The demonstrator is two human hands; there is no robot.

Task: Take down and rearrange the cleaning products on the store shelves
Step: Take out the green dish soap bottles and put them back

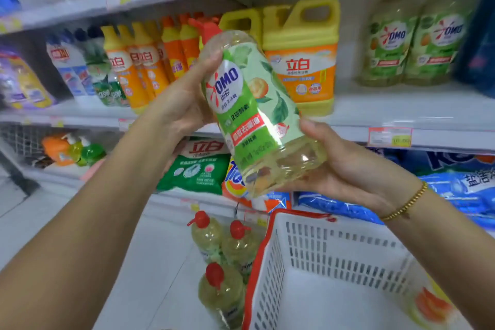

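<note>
A tilted OMO bottle (257, 112) held before the front edge of the middle shelf (442, 126) — left hand (182, 104) gripping its shoulder, right hand (345, 166) curled under its base — above a white basket (334, 244).

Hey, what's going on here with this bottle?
A person holds a tilted OMO bottle in front of the store shelves, left grip near its neck, right grip cupping its base. Three similar red-capped bottles stand on the floor beside a white basket, and two more sit on the shelf at right.
</note>
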